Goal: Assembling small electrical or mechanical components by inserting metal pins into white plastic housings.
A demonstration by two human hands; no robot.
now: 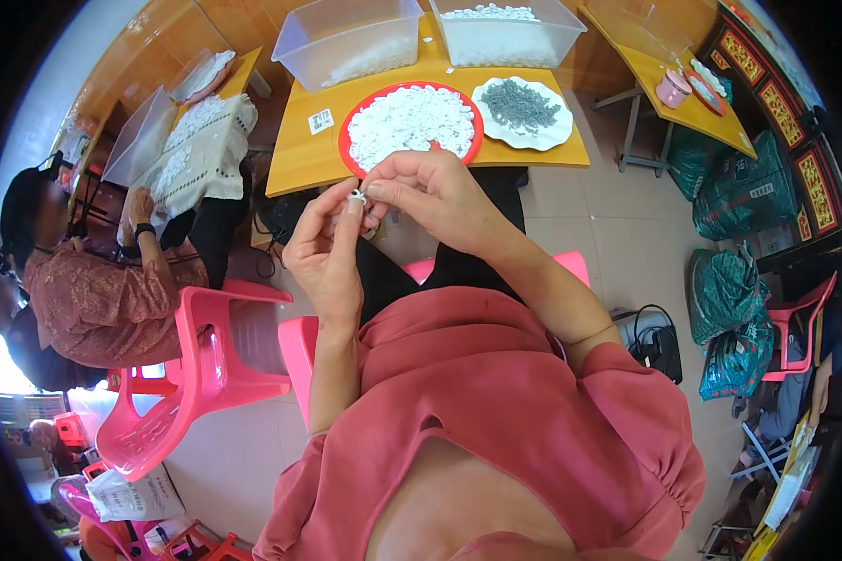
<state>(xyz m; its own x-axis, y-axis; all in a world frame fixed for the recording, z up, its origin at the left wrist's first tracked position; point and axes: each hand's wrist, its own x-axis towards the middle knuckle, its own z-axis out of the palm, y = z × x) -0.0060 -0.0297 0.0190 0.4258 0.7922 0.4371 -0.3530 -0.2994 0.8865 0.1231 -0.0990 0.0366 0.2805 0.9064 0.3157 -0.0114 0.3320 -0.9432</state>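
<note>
Between the thumb and fingers of my left hand [326, 252] is a small white piece [357, 195] with a dark spot on it; its exact kind is too small to tell. My right hand [432, 194] meets it from the right, thumb and forefinger pinched at the piece's edge. Whatever those fingertips grip is hidden. Both hands hover just off the table's near edge. Beyond them on the yellow table [295, 154] lies a red-rimmed round tray [480, 140] heaped with small white pieces [412, 122]. To its right, a white scalloped plate [552, 136] holds a pile of small grey parts [519, 105].
Two clear plastic bins [346, 42] [510, 42] with white pieces stand at the table's back. A printed card [321, 122] lies left of the tray. At left, a person [112, 290] sits on a pink chair [206, 374]. Green bags [725, 294] are stacked at right.
</note>
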